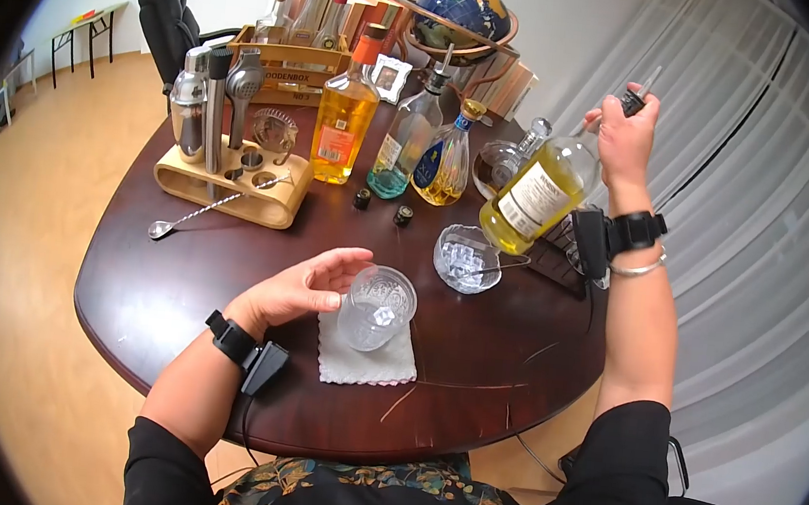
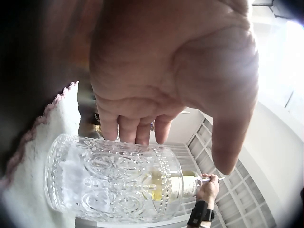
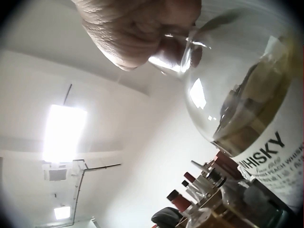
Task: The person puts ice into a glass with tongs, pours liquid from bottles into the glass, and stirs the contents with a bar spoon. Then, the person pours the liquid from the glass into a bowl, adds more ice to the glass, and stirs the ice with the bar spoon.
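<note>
My right hand (image 1: pixel 625 137) grips the neck of a whisky bottle (image 1: pixel 542 193), held tilted above the right side of the table with its pour spout up. Yellow liquid fills the lower part, and the right wrist view shows the label on the whisky bottle (image 3: pixel 270 156). My left hand (image 1: pixel 308 290) is beside an embossed clear glass (image 1: pixel 374 313), thumb spread and fingers loosely extended at its side. Ice sits low in the glass, which stands on a folded white cloth (image 1: pixel 369 368). In the left wrist view, the fingertips (image 2: pixel 142 135) are right at the glass wall.
A glass bowl of ice (image 1: pixel 467 259) with tongs stands right of centre. Behind it are an orange-liquid bottle (image 1: pixel 345 115), a spouted bottle (image 1: pixel 405 141) and a decanter (image 1: pixel 505 170). At left, a wooden bar-tool stand (image 1: pixel 235 192) bears a shaker and a twisted spoon (image 1: pixel 163 228).
</note>
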